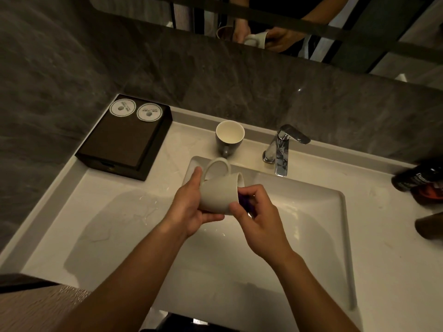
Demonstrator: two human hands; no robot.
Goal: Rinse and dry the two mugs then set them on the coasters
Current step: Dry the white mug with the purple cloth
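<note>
Dark grey stone wall point(72, 56), mirror point(359, 25) above; white vanity counter point(72, 224); dim warm light.

Both bare forearms reach forward, hands meeting mid-frame. Left hand point(191, 207) cupped, palm up, thumb extended. Right hand point(260, 218) curled, fingers pinched inward toward left.

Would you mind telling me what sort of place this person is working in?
Most likely a hotel bathroom vanity. A white sink with a chrome tap sits below a wall mirror, and a dark box on the counter carries two paper coasters for guest mugs.
</note>
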